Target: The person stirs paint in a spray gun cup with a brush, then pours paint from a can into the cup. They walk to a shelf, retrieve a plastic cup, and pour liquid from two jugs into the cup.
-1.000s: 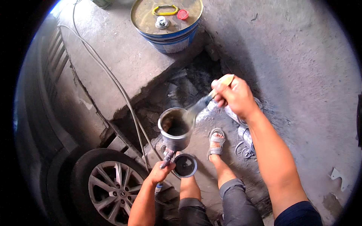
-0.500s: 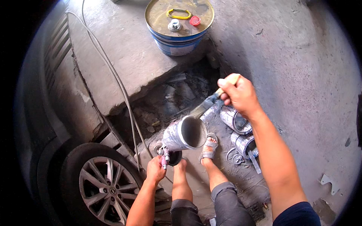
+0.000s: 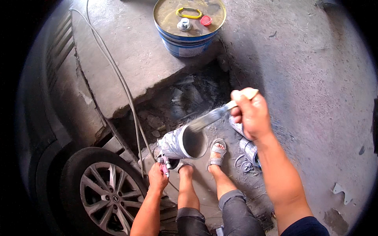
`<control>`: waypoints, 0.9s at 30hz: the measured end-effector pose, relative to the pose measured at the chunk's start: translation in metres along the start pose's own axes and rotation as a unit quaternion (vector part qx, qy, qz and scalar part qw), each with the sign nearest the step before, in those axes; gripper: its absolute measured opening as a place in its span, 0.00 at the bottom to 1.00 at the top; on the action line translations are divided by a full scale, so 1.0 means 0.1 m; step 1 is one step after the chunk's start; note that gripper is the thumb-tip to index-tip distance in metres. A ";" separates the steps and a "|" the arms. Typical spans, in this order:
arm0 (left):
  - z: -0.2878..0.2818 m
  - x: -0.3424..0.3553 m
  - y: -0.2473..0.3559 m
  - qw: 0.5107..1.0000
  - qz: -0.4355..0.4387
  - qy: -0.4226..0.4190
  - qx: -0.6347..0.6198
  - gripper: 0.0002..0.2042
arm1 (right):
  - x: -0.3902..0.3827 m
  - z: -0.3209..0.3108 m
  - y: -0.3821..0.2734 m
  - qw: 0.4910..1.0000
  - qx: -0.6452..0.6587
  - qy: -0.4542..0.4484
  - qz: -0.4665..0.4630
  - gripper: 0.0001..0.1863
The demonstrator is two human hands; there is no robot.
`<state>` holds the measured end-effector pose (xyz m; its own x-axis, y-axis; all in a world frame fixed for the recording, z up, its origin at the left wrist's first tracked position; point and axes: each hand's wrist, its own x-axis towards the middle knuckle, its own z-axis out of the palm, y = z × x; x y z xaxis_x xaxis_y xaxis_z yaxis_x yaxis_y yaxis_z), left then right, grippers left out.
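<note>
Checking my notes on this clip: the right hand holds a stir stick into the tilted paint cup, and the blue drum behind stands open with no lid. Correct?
Not quite. The head view shows the blue drum closed, its lid on with a yellow handle and red cap. The right hand does hold the stir stick into the tilted paint cup.

There is a single view, from a camera worn on the person's head, looking steeply down over their own forearms, knees and sandalled feet to the concrete ground. It sits close: the right hand (image 3: 252, 114) fills the middle right and the left hand (image 3: 156, 179) lies low near the bottom edge. The wide lens bends the scene into a dark-rimmed circle, taking in a car wheel (image 3: 106, 192) at lower left and a blue drum (image 3: 189, 23) at the top.
</note>
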<state>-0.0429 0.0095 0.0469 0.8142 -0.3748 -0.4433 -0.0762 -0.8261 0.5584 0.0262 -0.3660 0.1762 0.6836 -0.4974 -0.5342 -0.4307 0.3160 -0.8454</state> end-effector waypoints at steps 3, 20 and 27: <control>-0.01 -0.01 0.01 1.000 0.000 0.015 0.007 0.03 | 0.06 0.16 0.13 0.997 -0.069 0.016 0.003 0.11; 0.08 0.04 0.06 0.996 -0.025 0.084 -0.009 0.04 | -0.38 0.34 -0.14 0.994 0.001 0.033 -0.105 0.11; 0.04 0.05 0.10 0.996 -0.068 0.056 -0.026 0.08 | -0.65 -0.01 0.07 0.976 -0.146 0.068 -0.146 0.08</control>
<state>-0.0416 -0.0026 0.0474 0.8743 -0.2089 -0.4381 0.0666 -0.8425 0.5346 -0.0220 -0.3318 0.2049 0.7261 -0.6408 -0.2494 -0.3929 -0.0891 -0.9152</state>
